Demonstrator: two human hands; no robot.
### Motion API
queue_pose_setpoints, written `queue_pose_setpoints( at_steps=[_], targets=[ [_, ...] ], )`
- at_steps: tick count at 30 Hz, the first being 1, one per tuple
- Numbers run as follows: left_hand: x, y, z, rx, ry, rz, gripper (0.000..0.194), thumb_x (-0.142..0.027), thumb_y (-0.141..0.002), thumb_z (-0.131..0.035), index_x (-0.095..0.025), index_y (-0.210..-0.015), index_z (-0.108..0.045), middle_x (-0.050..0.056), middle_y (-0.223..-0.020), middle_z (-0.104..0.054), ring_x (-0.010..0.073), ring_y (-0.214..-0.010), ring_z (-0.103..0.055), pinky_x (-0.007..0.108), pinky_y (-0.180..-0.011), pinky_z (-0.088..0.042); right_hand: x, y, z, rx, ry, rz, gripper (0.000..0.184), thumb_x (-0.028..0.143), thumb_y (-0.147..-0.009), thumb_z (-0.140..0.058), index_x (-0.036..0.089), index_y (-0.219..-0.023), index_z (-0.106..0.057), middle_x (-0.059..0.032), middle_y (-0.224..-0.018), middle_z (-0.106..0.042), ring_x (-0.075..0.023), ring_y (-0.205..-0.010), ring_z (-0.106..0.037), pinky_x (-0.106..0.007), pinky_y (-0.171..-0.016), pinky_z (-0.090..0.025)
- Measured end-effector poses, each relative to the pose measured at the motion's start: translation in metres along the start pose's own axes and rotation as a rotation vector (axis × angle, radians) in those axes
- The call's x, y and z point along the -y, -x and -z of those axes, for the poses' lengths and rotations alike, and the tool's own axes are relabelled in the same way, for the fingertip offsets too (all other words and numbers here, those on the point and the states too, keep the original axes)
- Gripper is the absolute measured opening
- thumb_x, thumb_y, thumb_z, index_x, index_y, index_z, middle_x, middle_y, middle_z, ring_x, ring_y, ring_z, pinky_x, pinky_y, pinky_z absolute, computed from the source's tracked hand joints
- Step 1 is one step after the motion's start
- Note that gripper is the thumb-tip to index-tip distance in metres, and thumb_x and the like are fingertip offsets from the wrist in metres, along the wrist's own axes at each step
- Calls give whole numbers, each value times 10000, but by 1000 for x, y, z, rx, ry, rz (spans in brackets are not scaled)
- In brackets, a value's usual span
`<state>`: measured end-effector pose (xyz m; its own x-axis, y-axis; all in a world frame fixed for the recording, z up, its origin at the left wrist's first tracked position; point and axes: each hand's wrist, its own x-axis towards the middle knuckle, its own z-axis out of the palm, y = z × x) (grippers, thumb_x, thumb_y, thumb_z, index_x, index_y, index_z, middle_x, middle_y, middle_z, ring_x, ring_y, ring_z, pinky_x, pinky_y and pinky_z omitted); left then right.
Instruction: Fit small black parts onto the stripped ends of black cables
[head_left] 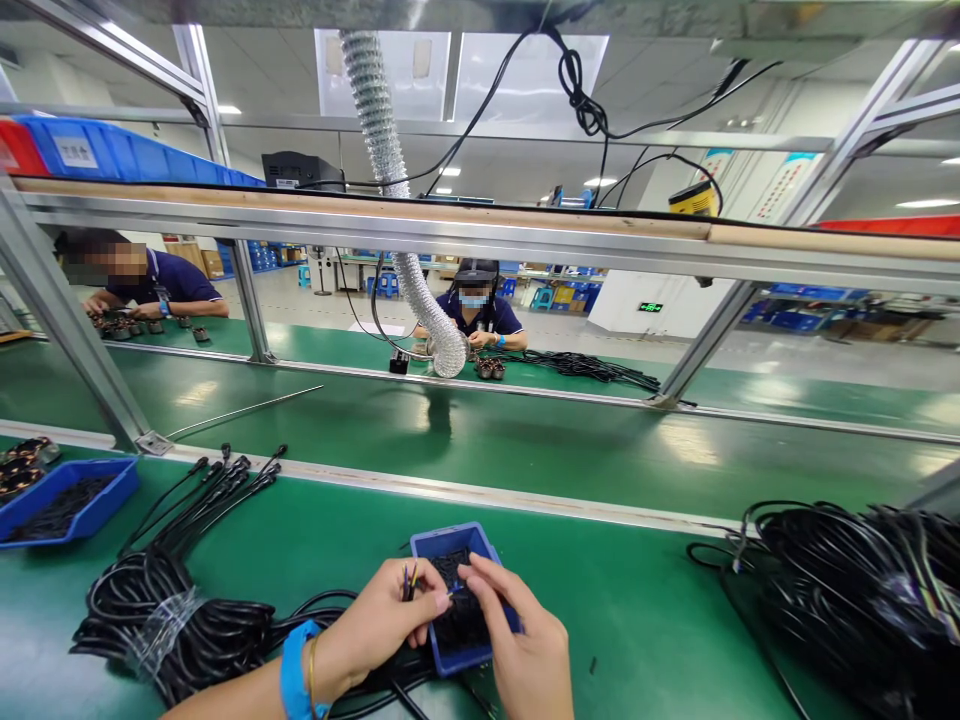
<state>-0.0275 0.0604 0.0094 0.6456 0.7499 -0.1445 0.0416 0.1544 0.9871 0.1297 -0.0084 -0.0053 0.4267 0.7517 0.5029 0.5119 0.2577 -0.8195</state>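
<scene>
My left hand (pixel 401 605), wearing a blue wristband, is closed on the thin coloured wires (pixel 409 580) at the end of a black cable. One blue wire tip pokes out past the thumb toward my right hand (pixel 517 625). The thumb and index finger of that hand are pinched close to this tip; whatever lies between them is too small to make out. Both hands are over a small blue bin (pixel 461 665) filled with short black pieces that look like cut tubing. Black cables (pixel 394 680) pass beneath my left forearm.
A tied bundle of black cables (pixel 180 620) lies left, a larger coil (pixel 840 600) right. Another blue bin (pixel 112 492) stands far left beside copper-wound parts (pixel 26 462). A metal frame rail (pixel 375 487) crosses behind; a flexible duct (pixel 409 250) hangs beyond. Two people work across the bench.
</scene>
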Motion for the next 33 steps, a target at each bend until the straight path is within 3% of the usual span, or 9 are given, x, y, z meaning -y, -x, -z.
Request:
queue_pose_setpoints(
  at_steps=[4,11,17,22,25,28,33],
  targets=[
    [0,0,0,15,-14,3,417,-555,-748,-727,-168,-769,-572,-79,-543,-448,79,-475,-401,217,-496,-333,-2,-2,3,-12,-45,-131,248,427,-836,-664,228,-890,-803,-67,-867,-806,-237,-795,-772,-288,-754,-623],
    [-1,1,0,5,-14,13,423,-559,-741,-725,-164,-770,-577,-79,-547,-444,79,-472,-399,221,-501,-334,0,-3,3,-9,-46,-96,181,378,-841,-665,259,-851,-801,-29,-842,-804,-199,-776,-764,-237,-754,-601],
    [-2,0,0,5,0,16,431,-563,-730,-734,-167,-762,-568,-74,-561,-454,81,-480,-410,227,-507,-336,0,1,-2,-8,-24,20,133,293,-862,-665,267,-856,-795,-9,-840,-799,-171,-759,-760,-202,-728,-593],
    [1,-1,1,-16,42,8,447,-570,-711,-746,-169,-758,-553,-74,-557,-468,84,-487,-419,232,-516,-337,-2,0,-2,123,0,155,215,261,-930,-587,295,-1017,-781,-15,-943,-791,-162,-848,-741,-224,-801,-577],
    [-1,0,1,-32,52,11,404,-513,-707,-757,-159,-777,-575,-67,-580,-495,89,-508,-443,239,-538,-361,-3,-4,1,145,14,75,215,338,-908,-620,273,-1050,-768,-47,-961,-771,-187,-829,-717,-251,-742,-579],
    [-5,1,0,1,60,18,319,-391,-694,-769,-151,-831,-609,-72,-602,-502,87,-532,-450,239,-565,-383,-6,-6,0,199,-57,-84,235,440,-847,-685,222,-872,-769,-54,-800,-750,-187,-666,-674,-248,-610,-550],
    [-7,2,-2,-25,123,-21,265,-253,-646,-769,-174,-778,-553,-72,-621,-518,94,-558,-487,238,-584,-399,-14,1,-12,250,-241,-277,397,577,-787,-703,183,-806,-749,-78,-749,-739,-206,-655,-670,-265,-610,-539]
  ],
)
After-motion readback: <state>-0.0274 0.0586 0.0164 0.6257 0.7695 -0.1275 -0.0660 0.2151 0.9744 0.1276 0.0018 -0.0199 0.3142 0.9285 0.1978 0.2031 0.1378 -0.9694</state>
